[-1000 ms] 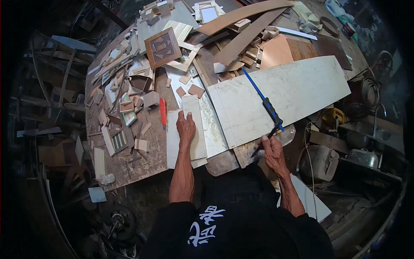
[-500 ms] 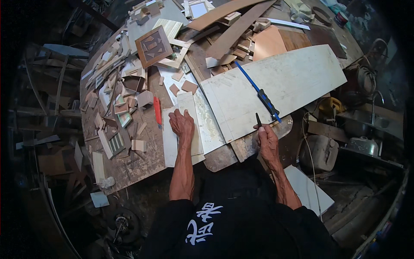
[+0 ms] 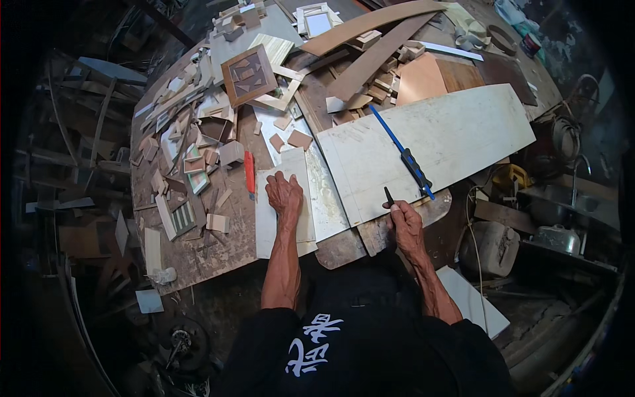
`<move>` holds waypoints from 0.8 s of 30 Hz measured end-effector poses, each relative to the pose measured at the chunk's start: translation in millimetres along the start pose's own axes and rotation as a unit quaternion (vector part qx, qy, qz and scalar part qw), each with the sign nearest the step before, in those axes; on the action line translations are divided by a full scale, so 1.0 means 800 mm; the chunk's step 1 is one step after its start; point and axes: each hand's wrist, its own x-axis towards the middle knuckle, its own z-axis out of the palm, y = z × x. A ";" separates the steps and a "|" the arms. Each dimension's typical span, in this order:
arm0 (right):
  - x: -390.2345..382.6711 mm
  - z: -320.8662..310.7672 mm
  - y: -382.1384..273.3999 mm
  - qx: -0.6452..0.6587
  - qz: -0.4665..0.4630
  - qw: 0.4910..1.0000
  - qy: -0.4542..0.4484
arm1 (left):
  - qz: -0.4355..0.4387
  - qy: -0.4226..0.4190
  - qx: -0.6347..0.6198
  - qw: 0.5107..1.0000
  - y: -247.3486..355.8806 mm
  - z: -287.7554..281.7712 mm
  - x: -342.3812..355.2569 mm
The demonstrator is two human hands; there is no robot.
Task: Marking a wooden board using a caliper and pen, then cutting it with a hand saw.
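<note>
My left hand (image 3: 284,192) lies on two pale flat wooden pieces, its fingers spread and pressing down. The upper piece is a narrow strip (image 3: 293,159); the wider thin board (image 3: 266,228) sits beneath it. Between the fingers of my right hand (image 3: 405,223) is a black pen-like tool (image 3: 388,194), its tip pointing up and away. That hand hovers by the near edge of a large whitish board (image 3: 463,129). Across this board lies a blue bar with a dark sliding grip (image 3: 413,168). Left of my left hand rests a red-handled cutter (image 3: 249,173).
Wood offcuts (image 3: 215,223) crowd the left of the workbench. A framed wooden panel (image 3: 249,74), long curved brown strips (image 3: 370,26) and loose blocks lie farther back. At the right stand a grey jerrycan (image 3: 491,249) and a metal sink (image 3: 552,205).
My right hand with the pen-like tool has shifted slightly left along the large board's near edge. My left hand stays on the pale pieces. The whole view has moved a little.
</note>
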 end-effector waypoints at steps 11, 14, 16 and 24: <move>0.007 -0.006 0.015 0.017 0.008 1.000 -0.011 | -0.039 -0.035 0.015 0.998 0.024 -0.011 -0.016; 0.008 -0.008 0.012 0.013 0.022 1.000 -0.005 | -0.045 -0.060 0.020 0.997 0.029 -0.013 -0.017; 0.009 -0.008 0.014 0.024 0.026 0.999 -0.007 | -0.043 -0.042 0.033 0.998 0.027 -0.009 -0.017; 0.013 -0.013 0.025 0.040 0.038 0.998 -0.014 | -0.039 -0.049 0.044 0.997 0.024 -0.001 -0.015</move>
